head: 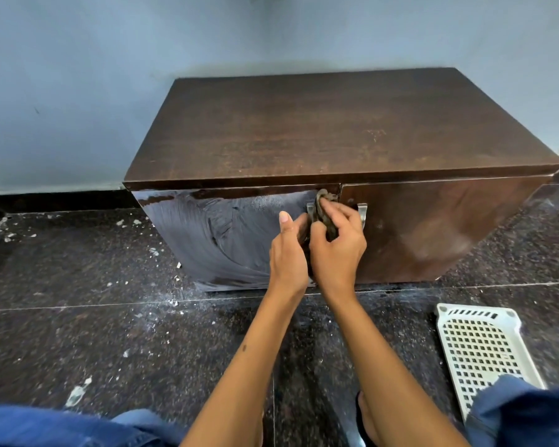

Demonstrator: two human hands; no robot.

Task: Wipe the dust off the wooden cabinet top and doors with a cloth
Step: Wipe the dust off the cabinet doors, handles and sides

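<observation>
**Both hands bunching the cloth at the middle of the cabinet front**

The cloth (324, 211) is a small, dark, limp rag, light and soft; it will crumple to whatever shape the fingers give it, so it is best gathered into a wad in the palm and pressed flat against the wood. It sits at the upper middle of the cabinet (336, 130) front, where the left door (226, 233) meets the right door (439, 227), against the left door's metal handle (310, 210). The right hand (338, 243) has its fingers curled round the wad, pinching it. The left hand (288, 250) is just beside it, thumb raised, its other fingers tucked behind; whether they grip the cloth I cannot tell. Both forearms reach forward and slightly inward, wrists close together. The left door carries smeared wipe marks; the top looks dull and speckled, the right door hazy
</observation>
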